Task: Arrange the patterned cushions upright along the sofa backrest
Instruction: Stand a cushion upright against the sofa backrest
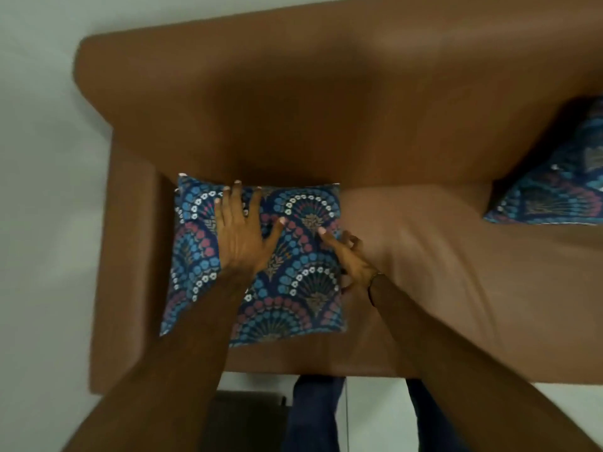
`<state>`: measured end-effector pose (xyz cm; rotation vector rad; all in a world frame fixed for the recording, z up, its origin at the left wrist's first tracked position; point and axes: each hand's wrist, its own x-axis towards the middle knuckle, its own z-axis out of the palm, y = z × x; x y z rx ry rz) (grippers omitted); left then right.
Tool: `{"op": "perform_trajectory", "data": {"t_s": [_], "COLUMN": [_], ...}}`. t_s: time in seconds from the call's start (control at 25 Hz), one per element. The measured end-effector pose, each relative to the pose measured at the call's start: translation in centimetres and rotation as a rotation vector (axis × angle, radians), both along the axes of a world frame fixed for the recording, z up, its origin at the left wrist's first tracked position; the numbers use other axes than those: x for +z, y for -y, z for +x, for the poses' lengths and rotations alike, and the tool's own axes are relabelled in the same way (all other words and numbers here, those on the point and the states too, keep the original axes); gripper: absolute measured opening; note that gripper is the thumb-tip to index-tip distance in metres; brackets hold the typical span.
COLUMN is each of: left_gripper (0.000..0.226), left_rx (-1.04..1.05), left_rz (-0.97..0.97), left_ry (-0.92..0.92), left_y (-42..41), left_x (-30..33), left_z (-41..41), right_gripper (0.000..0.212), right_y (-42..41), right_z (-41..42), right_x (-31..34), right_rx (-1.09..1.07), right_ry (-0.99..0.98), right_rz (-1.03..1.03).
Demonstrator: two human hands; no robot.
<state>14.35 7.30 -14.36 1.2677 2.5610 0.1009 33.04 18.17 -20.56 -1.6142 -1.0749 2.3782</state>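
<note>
A blue cushion with a fan pattern (293,288) lies on the left end of the brown sofa seat (440,272), its far edge against the backrest (293,109). My left hand (241,230) rests flat on the cushion's upper part, fingers spread. Along the cushion's right edge, my right hand (352,259) has its forefinger on top and its other fingers curled at the edge. A second patterned cushion (554,184) leans against the backrest at the far right, partly cut off by the frame.
The sofa's left armrest (124,256) runs right beside the cushion. Pale floor (39,190) lies to the left. My legs (313,419) stand at the seat's front edge, next to a dark object (248,415) on the floor.
</note>
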Motion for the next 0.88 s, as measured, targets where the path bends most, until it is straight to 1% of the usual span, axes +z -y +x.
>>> {"op": "perform_trajectory", "data": {"t_s": [0.04, 0.08, 0.12, 0.16, 0.2, 0.28, 0.32, 0.36, 0.44, 0.52, 0.6, 0.72, 0.76, 0.88], "left_gripper": [0.091, 0.100, 0.110, 0.121, 0.132, 0.146, 0.147, 0.146, 0.141, 0.133, 0.129, 0.123, 0.120, 0.114], "left_rx": [0.115, 0.224, 0.335, 0.446, 0.591, 0.845, 0.885, 0.885, 0.828, 0.730, 0.657, 0.513, 0.478, 0.361], "left_rz": [0.014, 0.037, 0.040, 0.057, 0.093, 0.180, 0.209, 0.235, 0.352, 0.509, 0.612, 0.659, 0.664, 0.658], "left_ry": [-0.041, -0.020, 0.010, 0.082, 0.187, 0.381, 0.425, 0.424, 0.411, 0.491, 0.615, 0.767, 0.795, 0.790], "left_y": [1.1, 1.8, 3.1, 4.6, 5.2, 4.7, 4.1, 3.3, 1.3, -1.5, -5.3, -11.5, -13.2, -16.7], "left_x": [0.3, 0.3, 0.2, -0.4, -0.4, -0.3, -0.3, -0.2, 0.2, 1.1, 1.7, 1.6, 1.2, -1.6], "left_z": [-1.7, -3.0, -3.9, -4.7, -5.1, -5.2, -4.7, -4.0, -2.4, 0.3, 3.7, 8.7, 10.0, 12.5], "right_gripper": [0.040, 0.059, 0.077, 0.086, 0.083, 0.057, 0.051, 0.054, 0.063, 0.067, 0.072, 0.077, 0.080, 0.088], "right_y": [1.2, 1.9, 2.4, 2.6, 2.5, 1.6, 1.1, 0.5, -1.4, -4.1, -8.1, -14.6, -16.5, -19.9], "right_z": [-1.4, -2.5, -3.5, -3.9, -4.0, -3.1, -2.5, -1.6, 0.6, 3.9, 7.9, 14.6, 16.5, 20.1], "right_x": [0.3, 0.1, 0.2, 0.0, 0.1, 0.4, 0.6, 0.8, 1.7, 2.9, 4.4, 6.4, 6.8, 5.8], "right_rx": [0.037, 0.115, 0.143, 0.134, 0.128, 0.161, 0.165, 0.148, 0.063, -0.045, -0.137, -0.260, -0.268, -0.258], "right_ry": [0.001, -0.008, 0.024, 0.049, 0.067, 0.075, 0.081, 0.084, 0.076, 0.070, 0.076, 0.137, 0.152, 0.182], "right_rz": [-0.028, -0.024, -0.020, -0.024, -0.037, -0.081, -0.086, -0.077, -0.035, 0.029, 0.132, 0.275, 0.305, 0.354]}}
